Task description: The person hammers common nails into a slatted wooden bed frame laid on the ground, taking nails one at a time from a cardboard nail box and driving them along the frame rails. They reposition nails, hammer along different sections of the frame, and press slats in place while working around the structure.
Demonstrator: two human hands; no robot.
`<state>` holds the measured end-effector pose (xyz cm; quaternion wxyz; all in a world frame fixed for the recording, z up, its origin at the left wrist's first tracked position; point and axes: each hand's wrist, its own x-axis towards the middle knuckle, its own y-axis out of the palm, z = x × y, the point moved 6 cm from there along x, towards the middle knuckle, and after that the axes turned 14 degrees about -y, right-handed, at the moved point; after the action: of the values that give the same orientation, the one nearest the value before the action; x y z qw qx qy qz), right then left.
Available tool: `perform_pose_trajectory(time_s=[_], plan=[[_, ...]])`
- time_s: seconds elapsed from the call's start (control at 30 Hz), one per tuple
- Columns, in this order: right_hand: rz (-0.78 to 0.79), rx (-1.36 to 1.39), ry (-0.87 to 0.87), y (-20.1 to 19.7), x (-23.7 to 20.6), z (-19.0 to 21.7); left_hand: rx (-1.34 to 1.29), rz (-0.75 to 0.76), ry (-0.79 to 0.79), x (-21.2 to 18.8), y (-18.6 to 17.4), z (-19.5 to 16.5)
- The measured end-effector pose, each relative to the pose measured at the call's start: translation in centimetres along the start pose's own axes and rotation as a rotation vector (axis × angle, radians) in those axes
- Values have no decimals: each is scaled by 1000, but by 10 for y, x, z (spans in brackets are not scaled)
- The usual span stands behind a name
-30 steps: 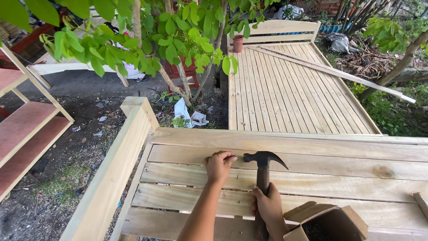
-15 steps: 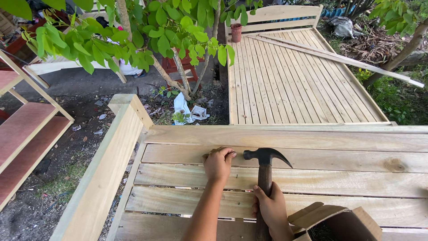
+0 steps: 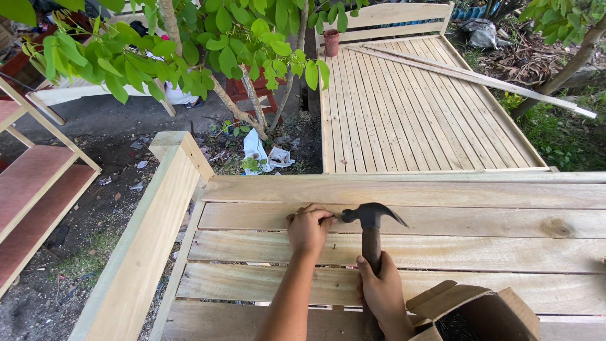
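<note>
My right hand (image 3: 380, 292) grips the dark handle of a claw hammer (image 3: 371, 218). The hammer's head rests low over a pale wooden slat (image 3: 480, 221) of the bed frame in front of me. My left hand (image 3: 308, 228) is closed on that slat just left of the hammer face, fingers pinched as if around a small nail, which is too small to make out. An open cardboard box (image 3: 470, 312) with dark small pieces inside sits on the slats by my right wrist.
A thick side rail (image 3: 148, 240) runs along the frame's left. A second slatted frame (image 3: 410, 107) lies beyond, with a loose long strip (image 3: 480, 79) and a small reddish pot (image 3: 331, 43). A leafy small tree (image 3: 240, 69) and a reddish shelf (image 3: 31, 189) stand left.
The hammer head has dropped closer to my left hand on the slat. My view has shifted slightly; both hands stay in about the same place.
</note>
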<state>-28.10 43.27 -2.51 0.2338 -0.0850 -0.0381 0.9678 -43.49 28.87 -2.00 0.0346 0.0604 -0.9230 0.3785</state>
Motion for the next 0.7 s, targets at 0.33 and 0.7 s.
perform_pose_trajectory(time_s=[0.33, 0.7], plan=[[38, -714, -433, 22, -5, 48, 29, 63, -44, 0, -6, -2], [-80, -635, -305, 3, 16, 6, -41, -76, 159, -20, -7, 11]])
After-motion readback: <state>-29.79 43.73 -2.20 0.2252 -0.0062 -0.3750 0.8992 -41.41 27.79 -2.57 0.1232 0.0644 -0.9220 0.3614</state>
